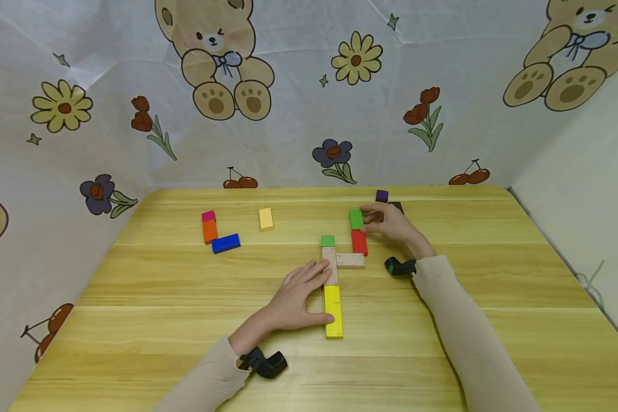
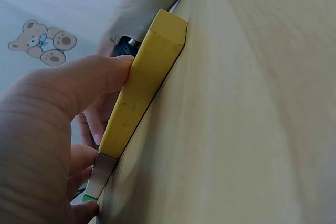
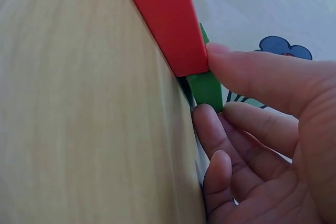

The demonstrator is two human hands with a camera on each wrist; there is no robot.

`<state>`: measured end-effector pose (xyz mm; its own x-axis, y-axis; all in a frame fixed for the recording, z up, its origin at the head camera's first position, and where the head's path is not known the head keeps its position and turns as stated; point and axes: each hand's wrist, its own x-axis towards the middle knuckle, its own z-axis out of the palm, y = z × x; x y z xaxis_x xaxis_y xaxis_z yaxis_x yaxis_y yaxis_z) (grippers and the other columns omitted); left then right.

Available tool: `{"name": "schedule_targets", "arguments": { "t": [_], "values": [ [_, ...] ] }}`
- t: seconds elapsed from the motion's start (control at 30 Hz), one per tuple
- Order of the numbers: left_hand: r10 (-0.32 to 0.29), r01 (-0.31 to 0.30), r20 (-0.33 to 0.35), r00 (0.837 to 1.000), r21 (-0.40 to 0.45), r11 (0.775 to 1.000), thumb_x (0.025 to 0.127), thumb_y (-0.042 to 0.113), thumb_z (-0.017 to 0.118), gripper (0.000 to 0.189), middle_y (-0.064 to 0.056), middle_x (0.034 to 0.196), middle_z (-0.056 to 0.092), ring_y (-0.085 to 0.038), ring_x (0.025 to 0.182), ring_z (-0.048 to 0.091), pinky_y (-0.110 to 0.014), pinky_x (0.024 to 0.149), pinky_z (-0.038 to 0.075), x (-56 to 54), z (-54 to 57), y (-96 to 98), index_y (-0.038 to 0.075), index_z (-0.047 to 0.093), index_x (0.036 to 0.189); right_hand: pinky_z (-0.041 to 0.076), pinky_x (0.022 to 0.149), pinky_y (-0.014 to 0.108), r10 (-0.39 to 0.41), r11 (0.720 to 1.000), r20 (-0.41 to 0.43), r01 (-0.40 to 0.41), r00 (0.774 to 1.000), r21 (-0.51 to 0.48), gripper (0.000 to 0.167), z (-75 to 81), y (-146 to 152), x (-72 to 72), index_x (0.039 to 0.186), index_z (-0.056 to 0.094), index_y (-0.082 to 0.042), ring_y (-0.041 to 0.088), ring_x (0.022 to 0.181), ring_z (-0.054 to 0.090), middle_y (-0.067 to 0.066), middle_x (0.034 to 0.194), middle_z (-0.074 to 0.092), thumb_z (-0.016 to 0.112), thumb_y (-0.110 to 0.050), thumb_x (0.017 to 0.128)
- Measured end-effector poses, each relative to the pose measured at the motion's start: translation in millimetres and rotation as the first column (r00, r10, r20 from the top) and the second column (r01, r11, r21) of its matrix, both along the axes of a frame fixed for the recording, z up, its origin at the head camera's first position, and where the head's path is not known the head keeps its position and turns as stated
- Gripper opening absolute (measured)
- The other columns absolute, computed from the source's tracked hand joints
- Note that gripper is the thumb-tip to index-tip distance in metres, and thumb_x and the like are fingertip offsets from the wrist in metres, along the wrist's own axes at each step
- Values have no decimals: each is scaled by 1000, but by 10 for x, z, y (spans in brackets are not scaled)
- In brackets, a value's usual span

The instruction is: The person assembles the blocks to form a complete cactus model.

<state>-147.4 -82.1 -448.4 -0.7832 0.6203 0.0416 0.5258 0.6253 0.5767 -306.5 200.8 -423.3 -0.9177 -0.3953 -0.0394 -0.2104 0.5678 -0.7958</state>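
In the head view my left hand (image 1: 298, 297) rests at a row of blocks, fingers spread. Its thumb touches the yellow block (image 1: 333, 306), and its fingertips lie at the pale wooden block (image 1: 329, 274). A small green block (image 1: 328, 241) tops this row. A second pale block (image 1: 351, 261) lies crosswise on the right. My right hand (image 1: 391, 220) pinches a green block (image 1: 357, 219) by thumb and forefinger. That block adjoins a red block (image 1: 359, 242). The right wrist view shows the thumb at the edge where the red block (image 3: 170, 19) meets the green block (image 3: 207, 90).
Back left lie a magenta block (image 1: 208, 216), an orange block (image 1: 210, 232), a blue block (image 1: 226, 244) and a pale yellow block (image 1: 265, 219). Beyond my right hand are a purple block (image 1: 382, 196) and a partly hidden dark block (image 1: 397, 206). A patterned cloth (image 1: 288, 143) hangs behind.
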Motion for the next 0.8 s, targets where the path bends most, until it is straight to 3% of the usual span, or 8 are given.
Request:
{"name": "schedule_targets", "arguments": {
  "t": [0.17,0.27,0.5,0.67,0.8],
  "values": [
    [3,-3,2,1000,-2,1000,83,54,68,93,2,165,16,-26,153,9,-54,120,11,0,-5,-6,12,27,155,45,89,28,3,1000,11,-3,1000,13,61,49,-34,19,139,48,9,41,114,58,29,130,57,74,-4,85],
    [6,-6,4,1000,-4,1000,83,54,68,93,3,165,15,-26,153,9,-54,120,12,-1,-11,-11,12,27,155,46,91,30,3,1000,3,-3,1000,2,62,-80,5,-62,139,50,5,38,113,59,26,127,60,75,-8,85],
    [7,-7,0,1000,-14,1000,83,55,67,93,4,165,14,-26,153,9,-53,120,12,2,-21,-20,13,26,155,48,91,36,-26,999,-16,26,1000,42,58,-43,-10,-28,138,53,-1,32,109,61,21,125,63,75,-16,87],
    [2,-2,-1,1000,-11,1000,84,54,67,92,2,165,15,-27,153,9,-54,120,11,4,-16,-13,12,27,155,49,92,45,-88,995,-108,93,990,38,53,67,-71,96,137,55,-3,32,111,58,17,130,60,71,-25,91],
    [-3,3,0,1000,-8,1000,84,53,67,92,1,165,15,-27,153,9,-54,120,11,1,-2,-5,11,27,155,41,106,54,-48,998,-217,56,975,29,57,105,-125,255,142,50,-3,34,132,46,15,148,47,67,-27,94]
  ]
}}
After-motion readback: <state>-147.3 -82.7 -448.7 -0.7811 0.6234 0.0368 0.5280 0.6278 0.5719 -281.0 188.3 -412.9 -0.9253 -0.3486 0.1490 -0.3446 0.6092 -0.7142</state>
